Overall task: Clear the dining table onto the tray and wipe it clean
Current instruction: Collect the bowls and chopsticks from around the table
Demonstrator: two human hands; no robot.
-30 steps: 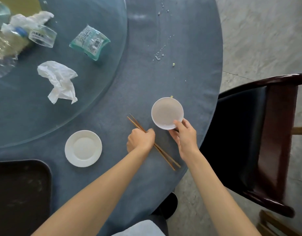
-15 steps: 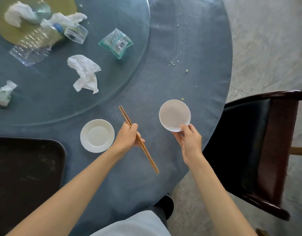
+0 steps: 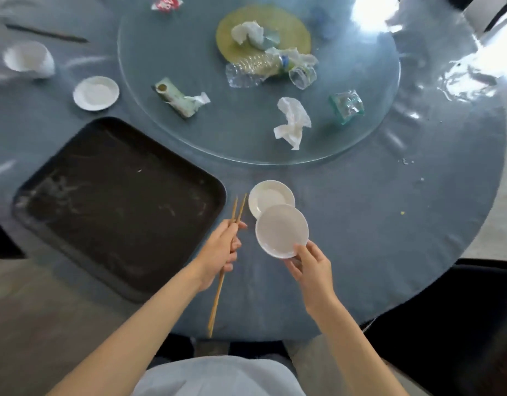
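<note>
My left hand (image 3: 222, 254) grips a pair of wooden chopsticks (image 3: 218, 298), tips pointing away from me, just right of the black tray (image 3: 115, 201). My right hand (image 3: 311, 267) holds a small white bowl (image 3: 281, 230) by its near rim, lifted over the near edge of a white saucer (image 3: 268, 197) that lies on the blue tablecloth (image 3: 375, 224). The tray holds nothing but smears.
A glass turntable (image 3: 246, 132) carries crumpled tissues (image 3: 292, 122), a crushed plastic bottle (image 3: 252, 70), a cup and wrappers. At far left stand another saucer (image 3: 95, 92), a white bowl (image 3: 29, 60) and dark chopsticks (image 3: 46, 32). Crumbs lie at right; a dark chair (image 3: 461, 324) is near right.
My left hand lifted the chopsticks off the cloth and carried them left toward the tray. My right hand raised the bowl and brought it over the saucer. The view swung left.
</note>
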